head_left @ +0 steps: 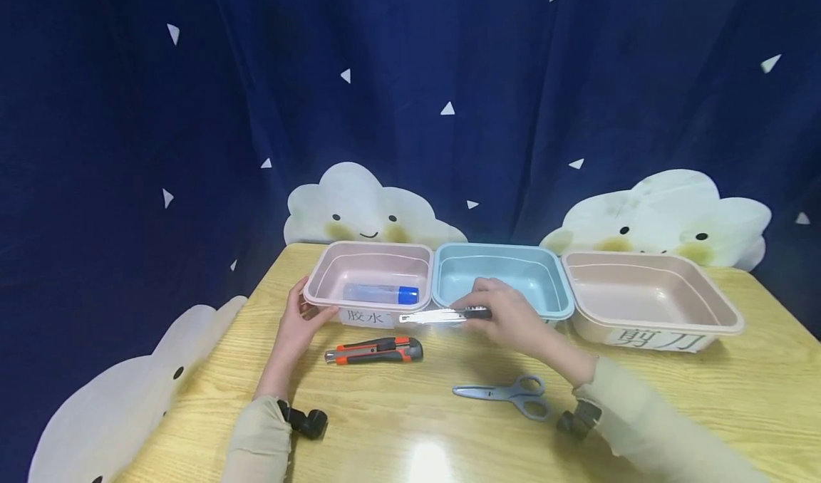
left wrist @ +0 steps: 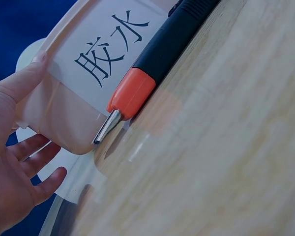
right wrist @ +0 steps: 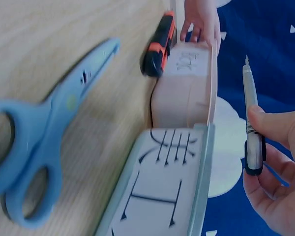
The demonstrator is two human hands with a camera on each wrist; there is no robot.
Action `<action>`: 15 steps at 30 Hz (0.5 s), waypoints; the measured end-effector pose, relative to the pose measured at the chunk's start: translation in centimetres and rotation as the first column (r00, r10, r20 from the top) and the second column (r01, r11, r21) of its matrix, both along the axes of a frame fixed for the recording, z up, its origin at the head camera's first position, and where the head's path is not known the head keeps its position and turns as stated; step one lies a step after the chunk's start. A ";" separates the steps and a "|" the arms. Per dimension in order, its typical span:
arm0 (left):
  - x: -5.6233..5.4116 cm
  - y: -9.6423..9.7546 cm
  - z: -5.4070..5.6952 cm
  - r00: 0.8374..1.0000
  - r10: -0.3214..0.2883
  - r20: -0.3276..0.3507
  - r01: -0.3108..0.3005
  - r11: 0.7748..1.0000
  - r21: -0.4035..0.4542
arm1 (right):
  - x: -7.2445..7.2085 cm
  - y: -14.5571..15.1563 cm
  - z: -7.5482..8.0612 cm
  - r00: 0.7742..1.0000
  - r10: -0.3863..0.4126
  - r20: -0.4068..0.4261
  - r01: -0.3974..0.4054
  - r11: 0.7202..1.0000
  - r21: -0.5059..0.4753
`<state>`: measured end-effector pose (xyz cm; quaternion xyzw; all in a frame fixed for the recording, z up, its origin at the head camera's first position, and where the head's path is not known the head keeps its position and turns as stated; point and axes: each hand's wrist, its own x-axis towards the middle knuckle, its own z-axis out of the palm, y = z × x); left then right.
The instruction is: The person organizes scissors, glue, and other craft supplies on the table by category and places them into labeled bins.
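My right hand (head_left: 507,315) pinches a slim silver utility knife (head_left: 436,316) with a black end between thumb and fingers. It holds the knife near the front rim of the blue bin (head_left: 500,256), the blade end pointing left. At the front left corner of the pink bin (head_left: 378,257), my left hand (head_left: 301,326) touches the wall with its thumb, the other fingers loosely spread at the side. Inside that bin lies a clear glue tube (head_left: 372,293) with a blue cap. An orange and black utility knife (head_left: 375,351) lies on the table in front.
Light blue scissors (head_left: 503,392) lie on the wooden table (head_left: 385,412) in front of the blue bin. A beige bin (head_left: 648,269) stands at the right end of the row. White labels with characters are on the bins' fronts. A dark blue curtain (head_left: 398,77) hangs behind.
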<state>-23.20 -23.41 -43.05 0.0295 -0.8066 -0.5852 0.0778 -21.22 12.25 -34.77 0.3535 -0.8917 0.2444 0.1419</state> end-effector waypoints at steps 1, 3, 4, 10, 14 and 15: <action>0.0 0.0 0.0 1.000 0.000 -0.004 0.000 1.000 0.002 | -0.1 0.2 0.1 1.000 -0.007 -0.002 0.007 1.000 -0.005; 0.0 0.0 0.0 1.000 0.003 -0.010 -0.003 1.000 0.004 | -0.4 0.7 0.2 1.000 -0.020 -0.004 0.020 1.000 -0.010; -0.1 0.0 0.0 1.000 0.005 -0.012 -0.005 1.000 0.005 | -0.6 0.9 0.2 1.000 -0.023 -0.005 0.023 1.000 -0.012; 0.0 0.1 0.0 1.000 0.006 -0.011 -0.006 1.000 -0.005 | -1.4 2.1 0.2 0.999 -0.048 0.005 0.048 0.999 -0.025; 0.0 0.1 0.0 1.000 0.007 -0.012 -0.007 1.000 -0.002 | -2.0 2.9 0.2 0.997 -0.071 -0.008 0.071 0.997 -0.027; 0.0 0.1 0.0 1.000 0.006 -0.013 -0.006 1.000 0.000 | -2.2 3.1 0.2 0.997 -0.076 -0.010 0.076 0.997 -0.030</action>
